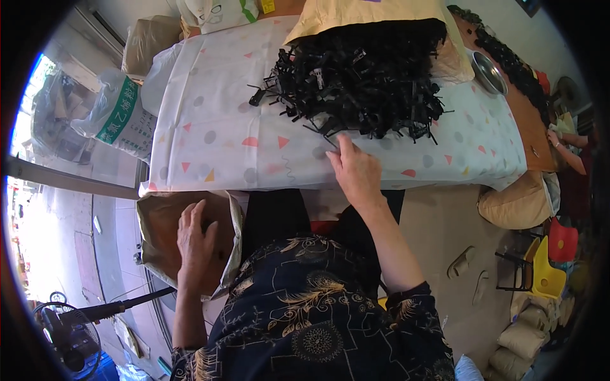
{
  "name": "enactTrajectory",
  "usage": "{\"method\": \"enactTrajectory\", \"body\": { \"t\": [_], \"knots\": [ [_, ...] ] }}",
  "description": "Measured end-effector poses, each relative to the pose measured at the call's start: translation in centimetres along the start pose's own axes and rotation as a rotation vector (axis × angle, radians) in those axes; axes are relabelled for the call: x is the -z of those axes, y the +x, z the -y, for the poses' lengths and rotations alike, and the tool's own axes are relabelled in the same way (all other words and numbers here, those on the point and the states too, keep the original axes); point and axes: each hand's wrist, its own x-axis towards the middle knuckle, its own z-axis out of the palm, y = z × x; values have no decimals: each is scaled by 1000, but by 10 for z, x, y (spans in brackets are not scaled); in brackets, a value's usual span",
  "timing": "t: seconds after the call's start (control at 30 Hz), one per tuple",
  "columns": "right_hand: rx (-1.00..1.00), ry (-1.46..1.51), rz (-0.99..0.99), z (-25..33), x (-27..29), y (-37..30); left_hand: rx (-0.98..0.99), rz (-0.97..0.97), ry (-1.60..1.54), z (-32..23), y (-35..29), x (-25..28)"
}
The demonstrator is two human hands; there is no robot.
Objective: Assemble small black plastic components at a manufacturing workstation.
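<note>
Nearest the person, below the tabletop's near left corner, stands an open brown paper sack [152, 222]. The left hand [196, 244] dips into its mouth, fingers spread and loosely curled; what lies inside is hidden, and I cannot tell whether that grip holds anything.

Farther out, the right hand [357, 170] lies palm down on the white cloth with coloured triangles and dots [216, 127] that covers the tabletop, just past its near edge. Its fingers are stretched out, nothing clasped, the fingertips touching the closest stray pieces of the heap of black plastic clips [362, 79]. The heap lies straight ahead of this hand, toward the far edge, so the right hand is much the nearer one.

Behind the heap, a tan paper bag [368, 16] lies on its side, mouth toward the clips, which spill from it. A round metal bowl [489, 71] sits at the far right.
</note>
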Motion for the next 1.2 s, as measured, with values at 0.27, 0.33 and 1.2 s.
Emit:
{"method": "enactTrajectory", "body": {
  "t": [0.27, 0.33, 1.2],
  "knots": [
    [-134, 484, 117, -5, 2, 15, 399, 496, -1549, -75, 61, -8],
    [-199, 627, 230, 9, 16, 9, 462, 483, -1726, -95, 79, -14],
    [-300, 1073, 401, 82, 36, -53, 337, 309, -1611, -117, 47, -32]
  ]
}}
